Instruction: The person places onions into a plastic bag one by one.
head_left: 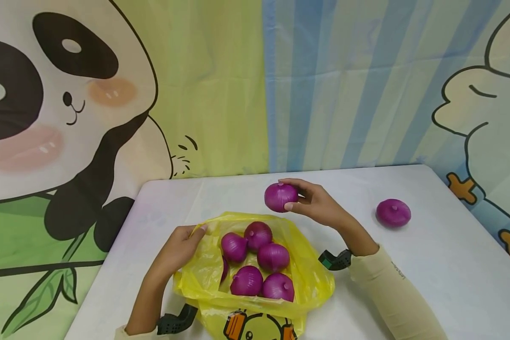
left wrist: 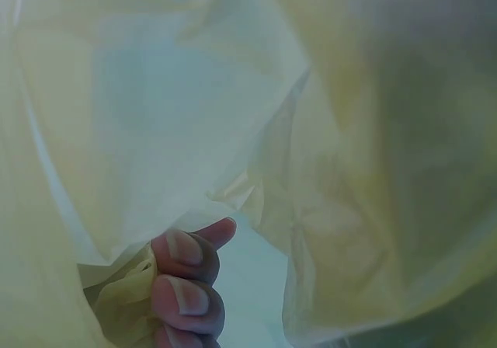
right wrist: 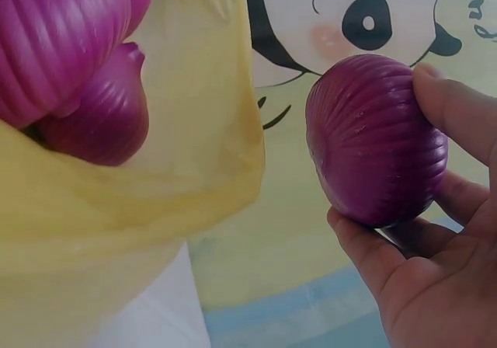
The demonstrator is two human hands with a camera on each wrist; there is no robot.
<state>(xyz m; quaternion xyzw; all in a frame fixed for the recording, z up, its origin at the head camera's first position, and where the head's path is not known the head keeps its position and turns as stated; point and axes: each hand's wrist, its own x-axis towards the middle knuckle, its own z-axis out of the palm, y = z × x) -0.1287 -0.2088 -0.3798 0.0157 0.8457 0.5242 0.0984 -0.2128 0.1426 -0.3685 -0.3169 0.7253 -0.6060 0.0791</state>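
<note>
A yellow plastic bag stands with its mouth spread wide, and several purple onions lie inside it. My left hand pinches the bag's left rim; in the left wrist view its curled fingers grip the gathered plastic. Above the bag's far edge, my right hand holds one purple onion between thumb and fingers. The right wrist view shows this held onion apart from the bag. Farther right, another onion rests on the table.
The white table runs under everything, its far edge against a printed cloth backdrop with a panda. Black wrist cameras are strapped to both wrists. The bag's front, with a cartoon print, hangs toward the near side.
</note>
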